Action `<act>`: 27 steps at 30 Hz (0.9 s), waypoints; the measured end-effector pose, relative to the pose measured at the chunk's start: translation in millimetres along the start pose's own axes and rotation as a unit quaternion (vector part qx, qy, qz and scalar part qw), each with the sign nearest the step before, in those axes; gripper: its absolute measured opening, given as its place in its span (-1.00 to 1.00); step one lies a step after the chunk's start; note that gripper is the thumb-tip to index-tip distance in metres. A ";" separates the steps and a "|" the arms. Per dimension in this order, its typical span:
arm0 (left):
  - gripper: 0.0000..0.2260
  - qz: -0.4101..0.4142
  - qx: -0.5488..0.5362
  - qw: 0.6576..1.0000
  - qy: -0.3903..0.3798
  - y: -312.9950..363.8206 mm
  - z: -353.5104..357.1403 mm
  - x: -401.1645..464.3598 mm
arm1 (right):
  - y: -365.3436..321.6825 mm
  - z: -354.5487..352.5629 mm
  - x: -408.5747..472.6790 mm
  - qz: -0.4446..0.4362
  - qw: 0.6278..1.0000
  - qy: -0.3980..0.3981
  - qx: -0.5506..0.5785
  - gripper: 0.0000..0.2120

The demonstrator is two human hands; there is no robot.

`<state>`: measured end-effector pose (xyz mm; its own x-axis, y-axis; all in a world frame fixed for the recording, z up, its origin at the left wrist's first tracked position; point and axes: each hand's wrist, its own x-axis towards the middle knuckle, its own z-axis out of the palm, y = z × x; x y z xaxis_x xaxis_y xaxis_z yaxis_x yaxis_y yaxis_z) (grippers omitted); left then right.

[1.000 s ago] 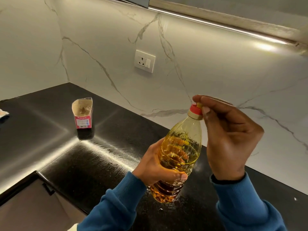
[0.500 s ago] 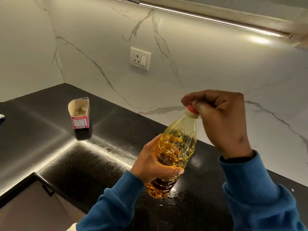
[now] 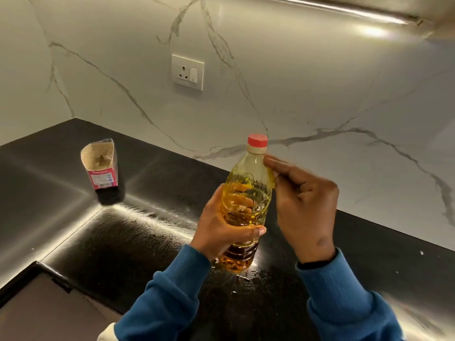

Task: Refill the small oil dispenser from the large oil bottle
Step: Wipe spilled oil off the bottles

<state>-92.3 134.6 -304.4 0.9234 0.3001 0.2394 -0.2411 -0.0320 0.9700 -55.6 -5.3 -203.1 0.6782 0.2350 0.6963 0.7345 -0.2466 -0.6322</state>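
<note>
The oil bottle [image 3: 247, 205] stands tilted on the black desk [image 3: 147, 232], its red cap [image 3: 257, 140] on, so no pouring yet. The left hand [image 3: 221, 227] wraps its middle to steady it. The right hand [image 3: 302, 200] curls loosely beside the shoulder, fingertips touching the plastic, seemingly holding nothing (perhaps between twists). An opened carton [image 3: 101, 163] sits well apart; no dispenser shows.

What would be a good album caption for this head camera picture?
Left hand grips a clear plastic oil bottle, red cap on, above a black countertop; right hand beside its shoulder.
</note>
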 end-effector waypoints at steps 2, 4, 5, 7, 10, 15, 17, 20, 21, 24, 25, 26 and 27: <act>-0.23 0.000 0.019 1.000 -0.005 -4.3 6.5 1.1 | 10.2 -9.8 -6.5 0.002 1.000 0.003 0.003 -0.75; -0.24 0.000 0.036 0.999 -0.009 -8.4 14.7 1.6 | 21.5 -19.7 -12.9 0.017 1.000 -0.002 0.000 -0.74; -0.25 -0.002 0.042 0.999 -0.011 -10.6 19.2 2.4 | 27.5 -24.0 -15.9 0.029 1.000 -0.006 -0.003 -0.74; -0.25 -0.008 0.052 0.998 -0.020 -16.3 29.7 5.2 | 40.6 -31.5 -22.8 0.064 0.998 -0.016 -0.005 -0.70; -0.25 -0.014 0.068 0.997 -0.035 -28.2 47.5 12.1 | 59.7 -41.7 -34.6 0.140 0.989 -0.031 -0.015 -0.65; -0.24 -0.034 0.080 0.995 -0.044 -50.2 84.7 31.0 | 96.4 -56.7 -50.6 0.241 0.969 -0.025 -0.039 -0.67; -0.25 -0.040 0.089 0.994 -0.057 -58.0 98.9 41.3 | 111.3 -59.4 -56.7 0.273 0.961 -0.020 -0.045 -0.67; -0.25 -0.055 0.091 0.992 -0.070 -69.9 117.6 56.3 | 135.9 -63.0 -66.7 0.307 0.948 -0.031 -0.078 -0.65; -0.24 -0.062 0.095 0.991 -0.070 -73.8 123.7 61.0 | 145.0 -64.0 -70.2 0.320 0.942 -0.041 -0.090 -0.63; -0.23 -0.077 0.111 0.988 -0.070 -86.9 139.2 72.0 | 164.3 -63.7 -80.7 0.357 0.925 -0.075 -0.106 -0.56; -0.25 -0.081 0.118 0.987 -0.071 -91.1 143.7 75.6 | 168.8 -62.5 -83.0 0.367 0.920 -0.081 -0.107 -0.53; -0.27 -0.086 0.126 0.986 -0.073 -95.9 148.0 78.4 | 173.2 -61.4 -85.4 0.376 0.917 -0.084 -0.106 -0.51; -0.29 -0.091 0.133 0.984 -0.074 -100.1 150.8 80.3 | 176.8 -59.7 -87.2 0.384 0.913 -0.087 -0.105 -0.48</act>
<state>51.1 18.1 -375.8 0.9822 0.1825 0.0451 0.0009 -0.2445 0.9697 13.6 -125.5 -355.3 0.9983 0.0585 -0.0001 0.0334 -0.5715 -0.8199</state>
